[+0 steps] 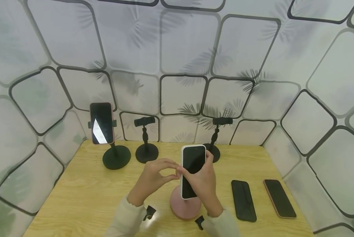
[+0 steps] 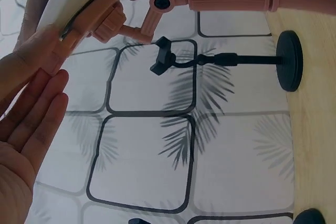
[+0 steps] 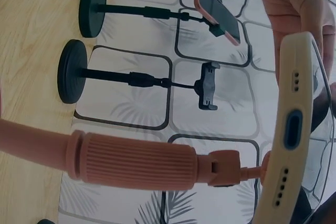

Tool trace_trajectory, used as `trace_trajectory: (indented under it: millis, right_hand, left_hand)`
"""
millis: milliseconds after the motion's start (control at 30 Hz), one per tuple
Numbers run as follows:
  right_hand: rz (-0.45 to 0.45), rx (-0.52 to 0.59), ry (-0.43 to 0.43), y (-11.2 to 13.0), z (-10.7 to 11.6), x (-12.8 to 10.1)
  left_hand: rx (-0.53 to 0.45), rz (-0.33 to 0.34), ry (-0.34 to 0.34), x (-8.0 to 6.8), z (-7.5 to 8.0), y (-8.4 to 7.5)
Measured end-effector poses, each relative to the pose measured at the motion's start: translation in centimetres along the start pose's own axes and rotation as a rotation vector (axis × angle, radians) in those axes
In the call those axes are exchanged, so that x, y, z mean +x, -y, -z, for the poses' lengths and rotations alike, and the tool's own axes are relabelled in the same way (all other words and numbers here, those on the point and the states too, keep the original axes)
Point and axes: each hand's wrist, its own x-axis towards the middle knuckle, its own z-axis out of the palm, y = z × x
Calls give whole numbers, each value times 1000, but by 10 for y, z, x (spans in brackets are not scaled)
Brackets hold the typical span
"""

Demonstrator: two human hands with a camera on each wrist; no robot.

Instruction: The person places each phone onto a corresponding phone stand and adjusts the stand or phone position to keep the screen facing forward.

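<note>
Both hands raised together: right hand (image 1: pixel 205 182) gripping, left hand (image 1: pixel 153 177) pinching.

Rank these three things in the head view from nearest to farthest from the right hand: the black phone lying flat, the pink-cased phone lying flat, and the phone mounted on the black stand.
1. Black phone, just right of the right hand.
2. Pink-cased phone, farther right.
3. Mounted phone, far back left.
</note>
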Motion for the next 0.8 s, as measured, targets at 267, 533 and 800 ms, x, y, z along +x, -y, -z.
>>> trace_trajectory:
  millis: [267, 533, 800]
  right_hand:
    - [-27, 96, 23, 1, 1, -4]
    - [59, 246, 143, -10, 11, -1]
    - [128, 228, 128, -10, 12, -2]
  left_hand:
    - [-321, 399, 15, -15, -22, -7]
    - [-349, 633, 6, -10, -33, -20]
    - [-332, 672, -56, -8, -36, -21]
